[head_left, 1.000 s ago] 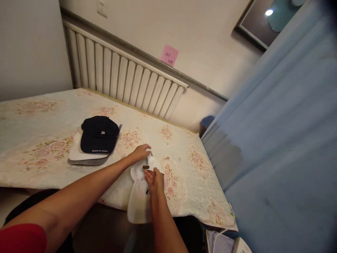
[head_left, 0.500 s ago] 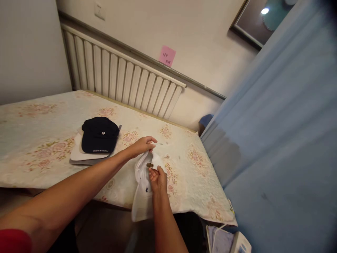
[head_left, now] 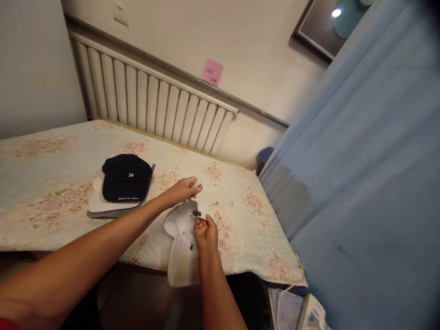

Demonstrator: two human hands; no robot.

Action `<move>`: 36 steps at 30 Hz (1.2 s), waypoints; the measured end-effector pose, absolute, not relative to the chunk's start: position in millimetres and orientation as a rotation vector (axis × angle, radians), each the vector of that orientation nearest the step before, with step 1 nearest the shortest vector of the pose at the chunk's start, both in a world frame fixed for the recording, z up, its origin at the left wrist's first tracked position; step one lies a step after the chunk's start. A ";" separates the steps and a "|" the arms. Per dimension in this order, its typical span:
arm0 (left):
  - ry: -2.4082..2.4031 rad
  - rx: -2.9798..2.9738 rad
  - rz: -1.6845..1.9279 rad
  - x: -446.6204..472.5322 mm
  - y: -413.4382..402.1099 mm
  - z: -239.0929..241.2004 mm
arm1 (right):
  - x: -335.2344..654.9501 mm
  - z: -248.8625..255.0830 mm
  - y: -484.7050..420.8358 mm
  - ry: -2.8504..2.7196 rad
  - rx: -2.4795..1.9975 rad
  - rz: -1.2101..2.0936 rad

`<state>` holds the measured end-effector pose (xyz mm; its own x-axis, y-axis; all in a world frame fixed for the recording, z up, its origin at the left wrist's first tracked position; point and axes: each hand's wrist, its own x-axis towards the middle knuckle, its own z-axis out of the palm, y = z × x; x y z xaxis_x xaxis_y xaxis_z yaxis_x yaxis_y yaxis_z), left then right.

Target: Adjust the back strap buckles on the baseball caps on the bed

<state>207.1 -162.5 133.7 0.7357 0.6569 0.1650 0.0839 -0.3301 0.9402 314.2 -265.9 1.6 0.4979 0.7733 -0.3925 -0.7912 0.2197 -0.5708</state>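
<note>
A white cap lies at the near edge of a table covered with a floral cloth, its brim hanging over the edge. My right hand pinches the cap's back next to a small brass buckle. My left hand is just above and holds the end of the white strap between its fingers. Farther left on the cloth sits a navy cap on top of a stack of lighter caps.
A white radiator runs along the wall behind the table, with a pink note above it. A blue curtain fills the right side. Papers and a white device lie on the floor at the lower right.
My left hand has lifted off the cap and pulled the strap end up and away from the buckle. The cap has shifted slightly; my right hand stays pinched at the buckle.
</note>
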 end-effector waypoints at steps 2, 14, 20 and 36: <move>0.610 1.985 0.583 204.1 -166.5 124.8 | 314.8 2.2 -266.4 0.031 -0.783 1.098; 0.532 1.797 0.459 199.2 -171.8 59.4 | 313.0 3.9 -266.6 0.020 -0.726 1.149; 0.519 1.646 0.483 202.4 -175.2 46.4 | 308.7 4.5 -265.3 0.012 -0.730 1.164; 0.592 1.644 0.631 199.5 -191.4 39.6 | 302.1 1.0 -266.7 -0.096 -0.825 1.087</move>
<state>199.5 -191.4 39.6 0.7216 0.6876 0.0802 0.0359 -0.1529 0.9876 302.1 -266.7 1.0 0.4916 0.8124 -0.3137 -0.7446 0.2054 -0.6351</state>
